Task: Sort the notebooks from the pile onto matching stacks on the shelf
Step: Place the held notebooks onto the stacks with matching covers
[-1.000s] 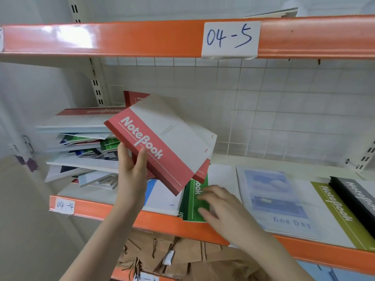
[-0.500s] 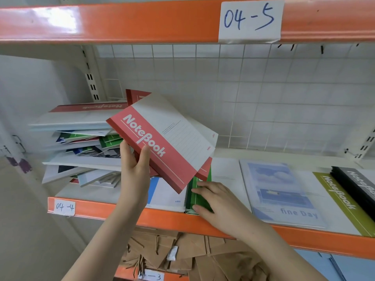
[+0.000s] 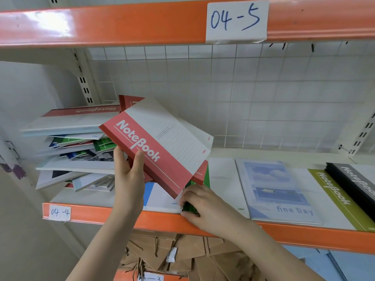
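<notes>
At nine o'clock sits the jumbled pile (image 3: 75,153). The left hand (image 3: 129,177) grips several red notebooks (image 3: 160,151), held tilted above the shelf (image 3: 97,212). At five o'clock of them the right hand (image 3: 203,205) pinches the green notebooks (image 3: 192,207) at the shelf's front edge. Best square the green stack first, then lay the reds flat on matching covers.

A few red-and-white notebooks (image 3: 162,151) marked "NoteBook" were held tilted above the shelf (image 3: 105,214). At the far left sat the untidy pile (image 3: 75,151). Flat along the shelf lay a blue-and-white stack (image 3: 160,197), green notebooks (image 3: 194,199), a "fine Day" stack (image 3: 278,191), an olive stack (image 3: 332,195) and a black stack (image 3: 357,183).
</notes>
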`<state>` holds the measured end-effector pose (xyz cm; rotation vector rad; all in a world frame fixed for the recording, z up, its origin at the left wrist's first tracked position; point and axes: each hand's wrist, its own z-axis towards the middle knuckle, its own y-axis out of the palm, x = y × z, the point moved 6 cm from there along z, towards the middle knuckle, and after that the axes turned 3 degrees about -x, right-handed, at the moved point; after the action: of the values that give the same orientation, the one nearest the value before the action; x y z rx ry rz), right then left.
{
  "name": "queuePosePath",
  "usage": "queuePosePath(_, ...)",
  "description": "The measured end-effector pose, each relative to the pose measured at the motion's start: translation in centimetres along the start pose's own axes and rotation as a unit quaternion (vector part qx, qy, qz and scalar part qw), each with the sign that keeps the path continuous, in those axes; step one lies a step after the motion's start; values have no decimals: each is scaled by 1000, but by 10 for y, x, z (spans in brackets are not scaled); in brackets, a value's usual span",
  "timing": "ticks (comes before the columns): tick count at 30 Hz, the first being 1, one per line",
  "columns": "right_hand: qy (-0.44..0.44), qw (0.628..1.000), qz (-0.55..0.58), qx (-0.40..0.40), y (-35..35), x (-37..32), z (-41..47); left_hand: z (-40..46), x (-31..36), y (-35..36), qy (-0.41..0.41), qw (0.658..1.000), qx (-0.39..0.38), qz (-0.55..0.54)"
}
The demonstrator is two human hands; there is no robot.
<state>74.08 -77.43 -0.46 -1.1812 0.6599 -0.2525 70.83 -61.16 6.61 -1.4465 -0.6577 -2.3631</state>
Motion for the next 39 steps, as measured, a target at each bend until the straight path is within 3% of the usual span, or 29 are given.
queuePosePath(3, 12, 1000, 24, -1, -4, 0, 0, -1, 0, -1, -8, 1000, 3, 3)
queuePosePath(6, 74, 990, 117, 20, -12, 7, -5, -2, -1, 0, -19, 1000, -2, -1)
queuePosePath(10, 164, 966, 138, 144, -41, 35, -19, -2, -2, 2, -30, 999, -6, -34)
queuePosePath(12, 227, 911, 274, 209, -55, 55, -30, -2, -2, 6, -38, 998, -13, -50)
queuePosePath(15, 236, 772, 525, 270, -70, 68, -40, -5, -4, 17, -49, 997, -46, -45)
queuePosePath(17, 228, 732, 588, 258, -74, 69, -41, -9, -9, 27, -60, 995, -77, -35)
queuePosePath(25, 282, 796, 502, 184, -65, 64, -54, -33, -23, 56, -117, 986, -121, -18)
queuePosePath(30, 303, 823, 414, 245, -79, 72, -71, -47, -37, 69, -157, 981, -106, -43)
queuePosePath(34, 334, 819, 366, 290, -92, 90, -97, -54, -36, 91, -163, 978, -125, -47)
queuePosePath(39, 370, 787, 338, 359, -123, 117, -152, -71, -26, 148, -154, 960, -233, -35)
